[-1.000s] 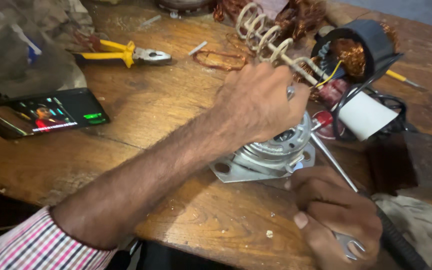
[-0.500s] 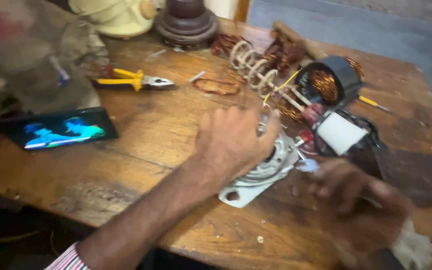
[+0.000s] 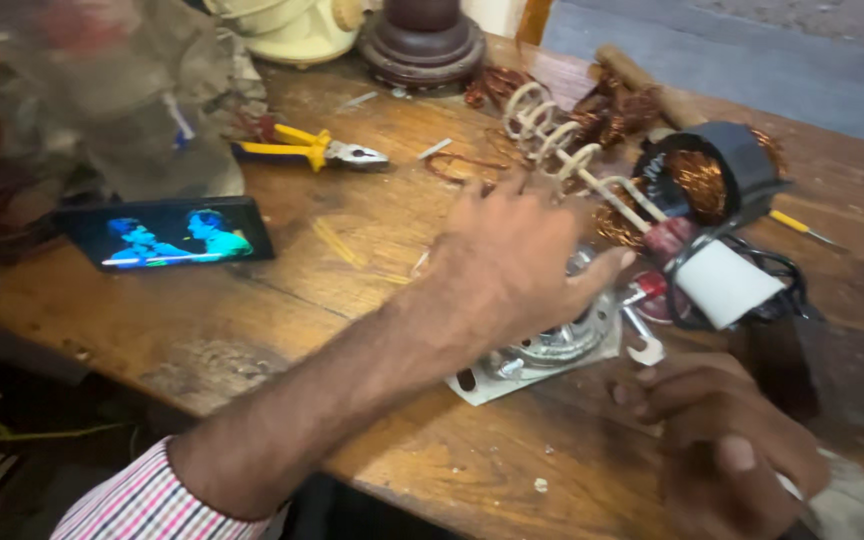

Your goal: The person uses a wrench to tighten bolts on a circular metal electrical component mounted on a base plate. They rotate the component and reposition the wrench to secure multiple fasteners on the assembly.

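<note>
Two hands on a wooden workbench (image 3: 252, 330), both busy around a silvery motor housing (image 3: 552, 350).

The left hand (image 3: 512, 270) lies flat on top of the housing with fingers spread apart, thumb sticking out toward the right, so the housing sits right under the palm. The right hand (image 3: 722, 440), kinda blurry, is curled shut around a small spanner (image 3: 642, 340) whose open end pokes up just beside the housing. Yellow-handled pliers (image 3: 312, 150) and a lit phone (image 3: 167, 232) lie well off to the left.
</note>
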The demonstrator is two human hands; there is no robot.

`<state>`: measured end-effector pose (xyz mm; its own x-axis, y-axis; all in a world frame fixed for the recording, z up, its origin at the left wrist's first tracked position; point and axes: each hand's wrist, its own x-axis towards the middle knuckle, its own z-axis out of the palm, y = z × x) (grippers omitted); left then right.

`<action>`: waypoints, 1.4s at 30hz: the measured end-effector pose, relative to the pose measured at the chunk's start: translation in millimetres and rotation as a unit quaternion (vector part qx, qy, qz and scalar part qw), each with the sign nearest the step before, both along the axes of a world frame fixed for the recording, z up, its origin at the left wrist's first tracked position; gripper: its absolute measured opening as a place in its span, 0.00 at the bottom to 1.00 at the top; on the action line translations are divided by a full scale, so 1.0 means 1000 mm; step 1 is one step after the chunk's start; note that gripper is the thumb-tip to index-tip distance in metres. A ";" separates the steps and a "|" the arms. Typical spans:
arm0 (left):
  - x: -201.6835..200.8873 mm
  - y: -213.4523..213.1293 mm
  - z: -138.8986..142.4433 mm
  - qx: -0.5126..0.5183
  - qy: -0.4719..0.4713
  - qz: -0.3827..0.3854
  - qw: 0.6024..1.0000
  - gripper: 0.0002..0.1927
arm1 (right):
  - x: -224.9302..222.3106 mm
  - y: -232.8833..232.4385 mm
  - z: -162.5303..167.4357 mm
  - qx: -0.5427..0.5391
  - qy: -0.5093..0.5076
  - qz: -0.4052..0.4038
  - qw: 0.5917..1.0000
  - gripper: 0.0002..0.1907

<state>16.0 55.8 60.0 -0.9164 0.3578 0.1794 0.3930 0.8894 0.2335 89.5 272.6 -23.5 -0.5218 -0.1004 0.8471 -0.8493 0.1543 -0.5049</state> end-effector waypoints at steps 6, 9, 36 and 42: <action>-0.012 0.006 -0.021 0.140 0.132 -0.065 0.979 0.33 | 0.001 -0.006 0.005 -0.003 -0.030 0.082 0.996 0.28; -0.015 0.008 -0.027 0.139 0.084 -0.066 0.985 0.32 | 0.006 -0.014 0.022 0.003 -0.028 0.091 0.995 0.27; -0.028 -0.021 -0.031 0.252 -0.074 -0.031 0.965 0.24 | -0.008 -0.009 -0.010 -0.088 -0.333 0.284 0.895 0.19; -0.023 -0.011 -0.043 0.238 0.018 -0.029 0.971 0.21 | -0.010 -0.012 -0.010 0.138 -0.161 0.203 0.956 0.20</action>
